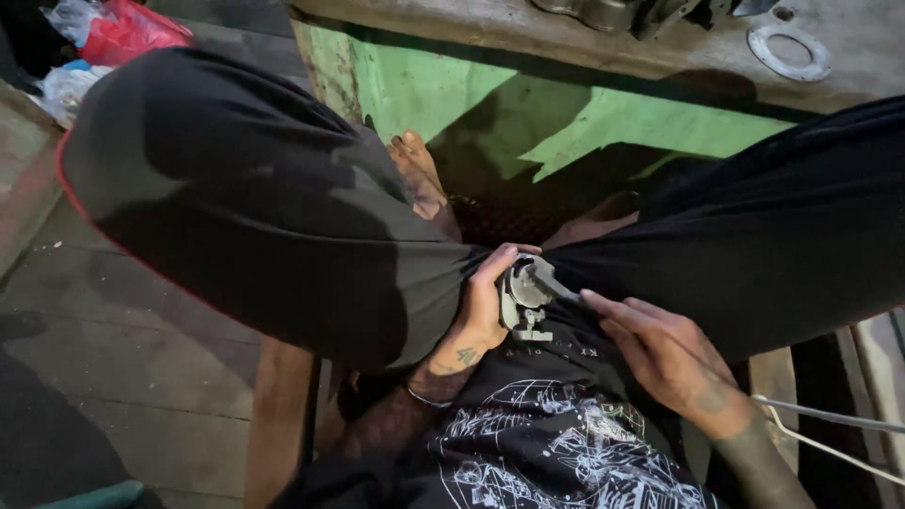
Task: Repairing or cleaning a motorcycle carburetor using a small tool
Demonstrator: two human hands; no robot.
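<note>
I sit with both knees up in black trousers, looking down into my lap. My left hand (483,306) grips a small grey metal part (524,300) with a round body and a squared foot, held between my thighs. My right hand (665,353) rests beside it, its fingertips on a thin metal lever or tool (556,286) that reaches into the top of the part. My black shirt (547,443) with a white line print lies below both hands.
A green metal bench front (424,94) stands ahead, with a grey top holding a flat metal ring (790,52) and other metal pieces (613,11). A bare foot (419,174) shows below it. Red and white bags (104,33) lie at the far left. A wire (830,429) crosses at the right.
</note>
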